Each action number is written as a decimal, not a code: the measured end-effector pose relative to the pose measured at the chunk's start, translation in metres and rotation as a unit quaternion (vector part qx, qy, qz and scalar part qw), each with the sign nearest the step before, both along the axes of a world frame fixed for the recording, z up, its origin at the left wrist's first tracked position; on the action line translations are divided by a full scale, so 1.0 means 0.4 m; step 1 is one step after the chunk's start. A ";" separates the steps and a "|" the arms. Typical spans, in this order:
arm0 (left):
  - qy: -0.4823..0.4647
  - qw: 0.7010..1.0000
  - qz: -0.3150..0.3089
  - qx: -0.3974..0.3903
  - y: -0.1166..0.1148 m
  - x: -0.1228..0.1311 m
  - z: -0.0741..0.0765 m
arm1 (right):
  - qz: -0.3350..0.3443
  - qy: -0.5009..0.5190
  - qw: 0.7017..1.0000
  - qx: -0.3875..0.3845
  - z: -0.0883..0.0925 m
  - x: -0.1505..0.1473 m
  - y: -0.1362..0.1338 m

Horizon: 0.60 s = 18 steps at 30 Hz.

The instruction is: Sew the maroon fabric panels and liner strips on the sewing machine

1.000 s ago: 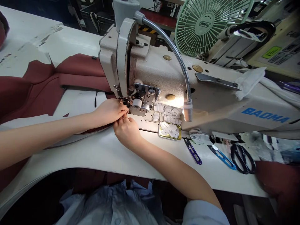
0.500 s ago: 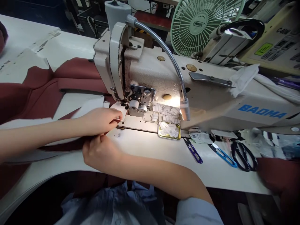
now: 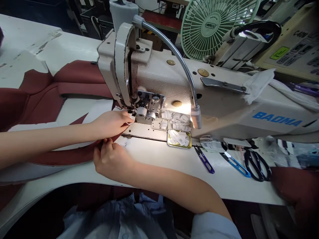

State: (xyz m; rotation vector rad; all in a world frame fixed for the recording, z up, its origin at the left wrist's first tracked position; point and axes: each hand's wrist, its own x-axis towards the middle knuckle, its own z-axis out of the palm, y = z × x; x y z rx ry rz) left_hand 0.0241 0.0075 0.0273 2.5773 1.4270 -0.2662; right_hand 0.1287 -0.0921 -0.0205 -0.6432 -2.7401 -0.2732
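Maroon fabric (image 3: 81, 74) with pale backing lies across the left of the table and leads up to the sewing machine (image 3: 164, 78). My left hand (image 3: 113, 122) is closed on this fabric close to the machine's needle area, with its fingertips partly hidden under the presser parts. Nearer to me, my right hand (image 3: 113, 161) has its fingers curled on the front edge of the same fabric, just below my left hand. The needle itself cannot be made out behind the round metal knobs (image 3: 142, 110).
Right of the needle area sit a pile of white labels (image 3: 179, 120) and a small tin (image 3: 170, 143) of white pieces. Purple thread snips (image 3: 204, 161), blue snips (image 3: 238, 166) and black-handled scissors (image 3: 258, 166) lie along the table. A lit gooseneck lamp (image 3: 196, 118) hangs over the bed.
Both hands have shifted slightly right, my left one closer to the needle area. More maroon fabric shows beside my hands, and the pale flap near the needle is now mostly covered.
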 end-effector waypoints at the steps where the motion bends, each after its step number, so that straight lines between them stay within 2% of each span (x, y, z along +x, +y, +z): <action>1: 0.011 1.000 -0.010 0.004 0.001 -0.001 0.003 | 0.000 -0.004 1.000 -0.008 -0.001 0.005 0.001; 7: 0.029 0.998 -0.046 0.024 0.002 0.008 0.013 | 0.014 -0.009 0.999 -0.039 -0.014 0.041 0.014; 10: 0.035 0.997 -0.052 0.052 0.002 0.009 0.000 | 0.012 -0.006 0.998 -0.054 -0.018 0.066 0.025; 14: 0.020 0.987 -0.112 0.110 0.010 0.000 -0.021 | 0.027 -0.022 0.997 -0.064 -0.016 0.114 0.046; 18: 0.012 0.982 -0.142 0.124 0.014 -0.003 -0.024 | 0.037 -0.031 0.996 -0.074 -0.009 0.162 0.066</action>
